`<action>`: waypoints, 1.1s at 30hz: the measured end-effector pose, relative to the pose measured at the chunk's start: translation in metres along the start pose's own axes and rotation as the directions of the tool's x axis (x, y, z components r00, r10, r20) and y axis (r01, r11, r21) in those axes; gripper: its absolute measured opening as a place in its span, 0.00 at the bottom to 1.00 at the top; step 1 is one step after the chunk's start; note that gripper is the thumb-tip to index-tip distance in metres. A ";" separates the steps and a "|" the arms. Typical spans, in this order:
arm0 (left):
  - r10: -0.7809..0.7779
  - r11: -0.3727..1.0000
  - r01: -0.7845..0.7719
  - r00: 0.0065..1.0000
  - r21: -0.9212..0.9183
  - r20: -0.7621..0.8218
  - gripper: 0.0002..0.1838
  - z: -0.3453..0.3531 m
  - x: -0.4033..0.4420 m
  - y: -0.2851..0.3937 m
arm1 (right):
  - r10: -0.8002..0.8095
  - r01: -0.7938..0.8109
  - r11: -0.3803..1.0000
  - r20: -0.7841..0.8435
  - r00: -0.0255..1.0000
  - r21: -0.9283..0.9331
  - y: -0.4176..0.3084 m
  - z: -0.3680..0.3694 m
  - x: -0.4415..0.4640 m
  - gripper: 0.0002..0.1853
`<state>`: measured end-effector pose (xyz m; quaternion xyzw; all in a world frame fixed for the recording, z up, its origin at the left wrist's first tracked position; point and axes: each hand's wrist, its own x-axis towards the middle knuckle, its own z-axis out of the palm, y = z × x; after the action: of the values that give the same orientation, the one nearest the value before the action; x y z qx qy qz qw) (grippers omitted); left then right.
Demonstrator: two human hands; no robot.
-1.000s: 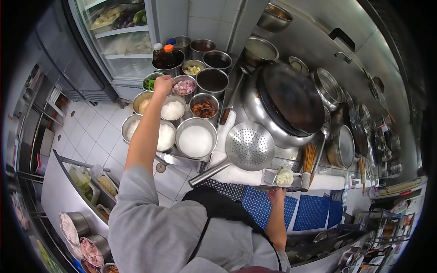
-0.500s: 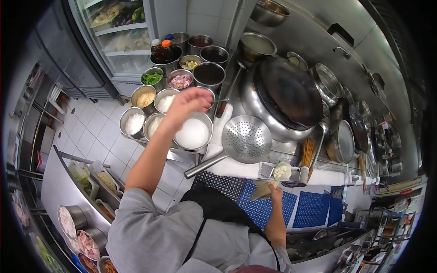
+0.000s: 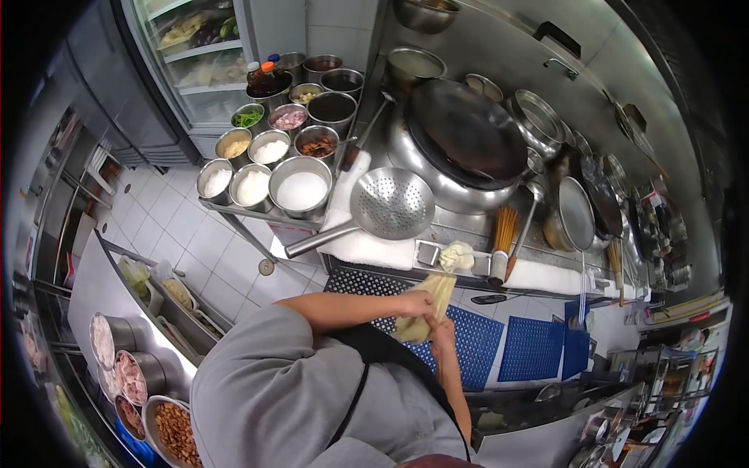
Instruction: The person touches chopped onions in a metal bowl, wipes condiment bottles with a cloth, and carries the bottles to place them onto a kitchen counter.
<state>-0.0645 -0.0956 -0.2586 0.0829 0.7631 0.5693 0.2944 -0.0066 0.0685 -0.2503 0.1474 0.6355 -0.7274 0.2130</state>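
A yellowish-beige cloth (image 3: 439, 292) hangs in front of the stove's front edge, bunched between my two hands. My left hand (image 3: 417, 303) has its fingers closed around the cloth from the left side. Just below and to the right, my right hand (image 3: 442, 331) also grips it, the two hands almost touching. Beyond them on the ledge lies a crumpled pale cloth (image 3: 456, 257), next to a small metal box (image 3: 427, 253). To the left of these rests a perforated strainer ladle (image 3: 392, 203), its handle pointing toward the lower left.
A dark wok (image 3: 466, 131) sits on the steel stove. A bamboo brush (image 3: 504, 232) and a ladle (image 3: 535, 189) stand at its right. Several seasoning pots, including one of white powder (image 3: 300, 191), crowd the left cart. Blue mats (image 3: 533, 349) cover part of the floor.
My left hand has come down from above the seasoning pots to the cloth. My right hand has moved slightly left and down with the cloth. The view has shifted too.
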 end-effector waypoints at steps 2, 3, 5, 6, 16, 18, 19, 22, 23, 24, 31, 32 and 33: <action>-0.170 0.965 0.172 0.985 -0.197 0.025 0.18 0.019 -0.015 0.012 | -0.053 0.058 0.988 0.037 0.998 -0.140 0.001 -0.006 -0.021 0.13; -0.184 0.952 0.194 0.981 -0.235 0.064 0.18 0.027 -0.011 0.002 | -0.080 0.094 0.971 0.074 0.994 -0.220 0.001 -0.008 -0.034 0.14; -0.229 0.903 0.239 0.971 -0.357 0.070 0.18 0.035 -0.016 0.002 | -0.169 0.210 0.866 0.129 0.977 -0.454 0.004 -0.014 -0.048 0.13; -0.253 0.871 0.259 0.965 -0.418 0.071 0.19 0.038 -0.018 0.003 | -0.158 0.188 0.851 0.102 0.982 -0.490 0.005 -0.017 -0.055 0.13; -0.332 0.866 0.243 0.933 -0.438 -0.138 0.12 0.067 -0.016 -0.013 | 0.041 0.081 0.857 0.223 0.974 -0.509 0.015 -0.025 -0.058 0.23; -0.346 0.840 0.208 0.917 -0.502 -0.198 0.13 0.067 -0.019 -0.013 | 0.024 0.132 0.898 0.346 0.938 -0.419 0.034 -0.026 -0.050 0.23; -0.357 0.827 0.204 0.910 -0.524 -0.210 0.14 0.066 -0.020 -0.014 | -0.046 0.203 0.915 0.411 0.910 -0.348 0.037 -0.024 -0.050 0.21; -0.364 0.748 0.160 0.910 -0.644 -0.198 0.17 0.064 -0.017 -0.025 | 0.157 0.069 0.908 0.488 0.859 -0.414 0.031 -0.039 -0.045 0.20; -0.370 0.703 0.156 0.914 -0.694 -0.169 0.17 0.061 -0.021 -0.016 | 0.173 -0.042 0.946 0.388 0.905 -0.323 0.029 -0.042 -0.043 0.20; -0.375 0.652 0.155 0.917 -0.743 -0.138 0.18 0.059 -0.026 -0.007 | 0.206 -0.147 0.965 0.284 0.936 -0.216 0.027 -0.045 -0.041 0.21; -0.085 0.972 0.076 0.996 0.221 0.031 0.16 0.038 -0.035 0.017 | 0.005 -0.029 0.993 0.201 0.980 0.116 0.020 -0.030 -0.017 0.19; -0.017 0.900 -0.022 0.996 0.436 0.085 0.14 0.026 -0.032 0.022 | -0.033 0.002 0.992 0.245 0.969 0.126 0.030 -0.034 -0.005 0.18; -0.113 0.884 0.017 0.978 0.467 0.177 0.12 0.004 -0.050 0.067 | -0.039 0.022 0.996 0.192 0.981 0.090 0.039 -0.038 0.001 0.15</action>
<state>-0.0355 -0.0924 -0.1798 0.1815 0.8456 0.3497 0.3601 0.0098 0.1023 -0.2906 0.0756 0.5815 -0.7686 0.2558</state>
